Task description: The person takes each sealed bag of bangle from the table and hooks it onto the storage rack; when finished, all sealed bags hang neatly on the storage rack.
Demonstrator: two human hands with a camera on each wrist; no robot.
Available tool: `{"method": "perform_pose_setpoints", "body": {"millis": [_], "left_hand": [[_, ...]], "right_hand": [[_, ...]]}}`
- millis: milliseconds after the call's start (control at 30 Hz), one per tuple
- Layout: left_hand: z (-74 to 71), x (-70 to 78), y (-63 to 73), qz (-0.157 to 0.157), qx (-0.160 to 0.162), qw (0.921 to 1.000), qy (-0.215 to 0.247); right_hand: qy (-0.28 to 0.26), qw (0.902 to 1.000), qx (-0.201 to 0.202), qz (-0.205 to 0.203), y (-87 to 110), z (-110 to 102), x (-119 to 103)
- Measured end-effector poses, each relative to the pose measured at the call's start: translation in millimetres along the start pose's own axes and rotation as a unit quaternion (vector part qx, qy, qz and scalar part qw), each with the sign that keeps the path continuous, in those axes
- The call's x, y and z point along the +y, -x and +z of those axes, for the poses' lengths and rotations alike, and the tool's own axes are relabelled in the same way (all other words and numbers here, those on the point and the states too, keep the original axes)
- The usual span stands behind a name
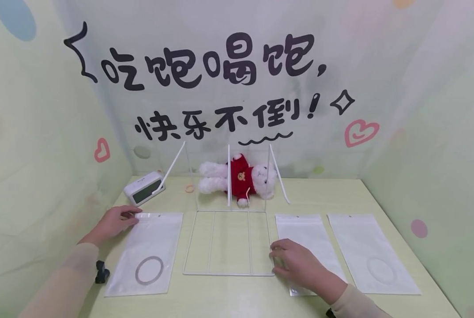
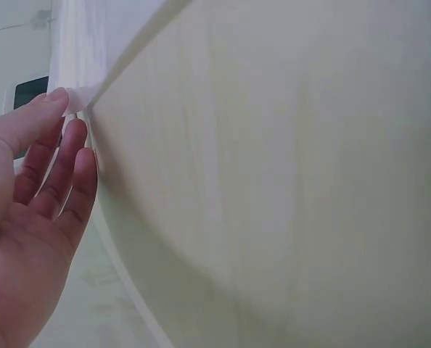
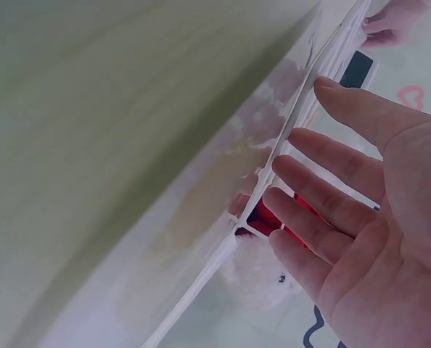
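My left hand (image 1: 115,223) pinches the upper left corner of a flat white zip pouch (image 1: 153,238) between thumb and fingers. The pouch lies at the left of the table and shows a grey ring near its bottom. In the left wrist view, the left hand (image 2: 38,181) has its thumb over the pouch corner. A white wire rack (image 1: 229,274) with upright prongs stands in the middle. My right hand (image 1: 298,265) is at the rack's front right side, over a second white pouch (image 1: 302,227). In the right wrist view, the right hand (image 3: 375,203) has extended fingers right at the wire.
A third white pouch (image 1: 372,247) with a faint ring lies at the right. Behind the rack lies a plush toy (image 1: 241,176) in a red top. A white digital clock (image 1: 143,187) stands at the back left, near a small orange band (image 1: 189,188). Printed cloth walls (image 1: 411,132) enclose the table.
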State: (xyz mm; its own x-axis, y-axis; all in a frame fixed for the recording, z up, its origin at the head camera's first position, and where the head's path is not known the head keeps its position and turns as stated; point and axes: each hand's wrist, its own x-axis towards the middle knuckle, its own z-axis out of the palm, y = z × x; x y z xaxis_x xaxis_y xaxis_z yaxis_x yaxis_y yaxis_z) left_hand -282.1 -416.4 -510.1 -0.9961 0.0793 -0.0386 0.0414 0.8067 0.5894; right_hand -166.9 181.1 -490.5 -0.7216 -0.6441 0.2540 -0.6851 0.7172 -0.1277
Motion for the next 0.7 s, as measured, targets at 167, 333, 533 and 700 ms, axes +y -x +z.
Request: {"method": "perform_pose_setpoints", "body": {"millis": [167,333,533,700], "left_hand": [[-4.3,-4.7,-0.6,0.004,0.002,0.9999,0.014],[-11.0,-4.6,4.5,0.028,0.014,0.9994,0.011],[-21.9,9.4,17.5,0.049,0.037,0.9980,0.010],[-31.4,23.0,27.5,0.053,0.035,0.9979,0.007]], "right_hand": [[0.004,0.9999,-0.008,0.005,-0.9,-2,0],[0.000,0.9999,-0.011,0.004,-1.3,-2,0],[-0.006,0.9998,-0.016,0.005,-0.7,-3,0],[-0.015,0.9992,-0.035,0.016,1.4,-5,1]]}}
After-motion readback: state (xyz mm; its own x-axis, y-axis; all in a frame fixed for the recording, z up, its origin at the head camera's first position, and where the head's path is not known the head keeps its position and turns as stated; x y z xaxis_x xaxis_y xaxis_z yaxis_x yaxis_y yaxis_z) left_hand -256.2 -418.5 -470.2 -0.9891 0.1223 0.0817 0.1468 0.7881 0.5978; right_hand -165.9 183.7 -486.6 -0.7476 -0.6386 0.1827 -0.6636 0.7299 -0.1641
